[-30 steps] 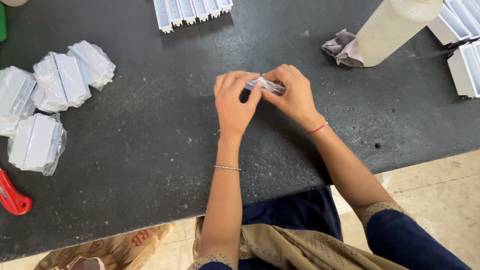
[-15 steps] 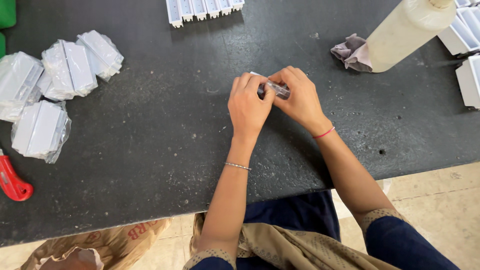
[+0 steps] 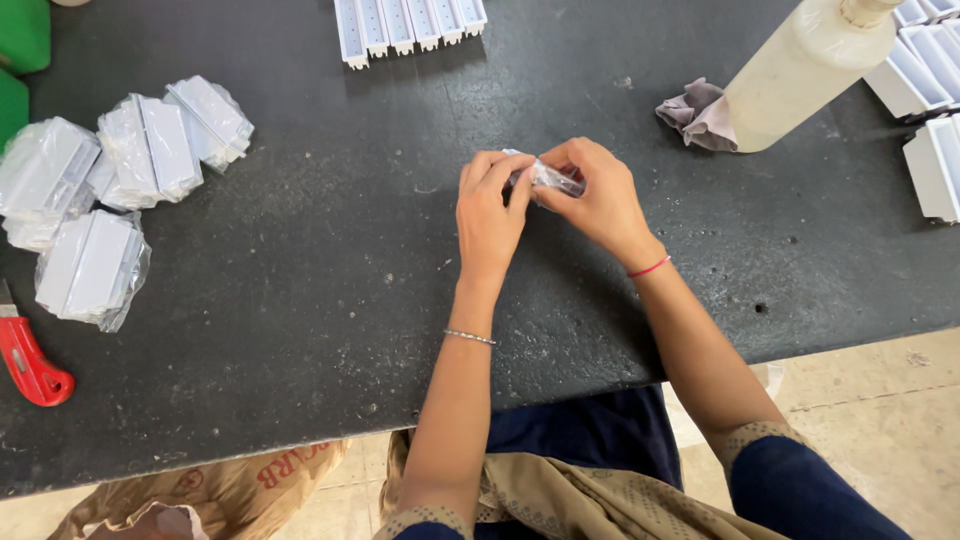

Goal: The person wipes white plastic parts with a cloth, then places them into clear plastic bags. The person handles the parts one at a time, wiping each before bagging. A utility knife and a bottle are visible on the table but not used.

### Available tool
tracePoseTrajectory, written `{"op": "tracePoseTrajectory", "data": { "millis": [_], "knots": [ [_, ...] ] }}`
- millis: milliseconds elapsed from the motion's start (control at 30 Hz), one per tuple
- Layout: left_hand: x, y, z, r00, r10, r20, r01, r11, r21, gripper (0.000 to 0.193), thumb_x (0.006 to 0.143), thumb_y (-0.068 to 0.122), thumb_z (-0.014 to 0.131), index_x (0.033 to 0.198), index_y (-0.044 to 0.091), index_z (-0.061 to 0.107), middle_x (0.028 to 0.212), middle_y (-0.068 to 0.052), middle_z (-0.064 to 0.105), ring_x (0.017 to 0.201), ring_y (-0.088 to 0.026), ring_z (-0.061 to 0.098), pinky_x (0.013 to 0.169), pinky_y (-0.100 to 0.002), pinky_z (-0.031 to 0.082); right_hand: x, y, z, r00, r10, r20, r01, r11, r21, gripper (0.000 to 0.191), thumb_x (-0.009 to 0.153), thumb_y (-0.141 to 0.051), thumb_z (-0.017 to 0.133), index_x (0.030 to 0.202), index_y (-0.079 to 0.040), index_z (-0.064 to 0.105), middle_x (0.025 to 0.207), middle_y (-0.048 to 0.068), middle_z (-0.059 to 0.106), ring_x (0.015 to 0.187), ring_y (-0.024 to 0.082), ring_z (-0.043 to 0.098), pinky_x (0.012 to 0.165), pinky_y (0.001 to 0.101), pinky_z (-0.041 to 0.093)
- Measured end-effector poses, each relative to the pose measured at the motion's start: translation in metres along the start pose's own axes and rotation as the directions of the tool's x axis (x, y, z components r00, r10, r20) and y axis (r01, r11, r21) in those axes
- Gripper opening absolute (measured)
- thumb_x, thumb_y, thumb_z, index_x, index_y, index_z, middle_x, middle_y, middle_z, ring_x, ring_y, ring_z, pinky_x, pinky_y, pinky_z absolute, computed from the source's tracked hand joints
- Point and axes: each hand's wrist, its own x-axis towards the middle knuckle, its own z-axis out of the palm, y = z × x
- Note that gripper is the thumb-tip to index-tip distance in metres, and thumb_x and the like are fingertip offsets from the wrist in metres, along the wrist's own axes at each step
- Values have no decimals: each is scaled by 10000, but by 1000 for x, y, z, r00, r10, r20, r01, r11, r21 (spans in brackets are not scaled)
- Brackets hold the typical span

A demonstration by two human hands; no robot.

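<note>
At the near edge sits the person, sleeves dark blue, forearms reaching over the black table [image 3: 300, 330]; at near left a red-handled cutter [image 3: 30, 365] lies on it. Mid-table, the left hand [image 3: 490, 215] and right hand [image 3: 600, 205] meet, both closed around a small part in clear plastic wrap [image 3: 548, 178], held just above the surface; fingertips of each hand pinch it from opposite ends, so most of it is hidden. It looks light and small; the film is likely thin, crinkly and slippery, so a hold on the stiff body inside, by its ends, seems surer than on loose wrap. To the left lie several wrapped white pieces [image 3: 110, 190], well apart from the hands; far right, a pale plastic bottle [image 3: 800, 70] leans beside a crumpled grey cloth [image 3: 695, 112]; farthest, a row of white channel parts [image 3: 405, 25].
</note>
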Motion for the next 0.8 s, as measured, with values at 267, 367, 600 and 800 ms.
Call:
{"op": "tracePoseTrajectory", "data": {
  "millis": [267,367,600,800],
  "knots": [
    [3,-7,3,1000,-4,1,4,999,-52,172,896,85,746,1068,74,736,1073,-61,654,1014,-261,653,877,-363,542,4,3,-9,998,2,-57,-3,1000,-13,138,993,-68,731,1125,-57,768,983,85,722,865,190,712,777,307,554],
    [4,-10,5,999,22,-31,-23,999,-31,149,899,88,744,1048,79,739,1045,-54,669,1018,-269,653,886,-373,537,3,-3,-6,996,-65,-61,60,995,-79,144,935,-57,736,1075,-48,765,984,84,713,847,183,721,757,312,576],
    [8,-15,2,997,30,-64,-34,997,-67,76,909,82,732,984,70,723,1012,-45,685,998,-268,649,875,-379,535,10,-26,-3,992,-119,-29,102,934,-342,112,922,-100,763,1028,-68,779,900,65,683,770,238,678,682,362,537],
    [6,-20,-8,993,66,-100,-73,995,-67,80,886,49,718,950,87,688,979,-52,675,990,-288,632,858,-395,524,11,-37,8,969,-232,91,242,789,-564,85,920,-161,732,967,-91,735,886,62,662,825,283,679,690,402,534]
  ]
}}
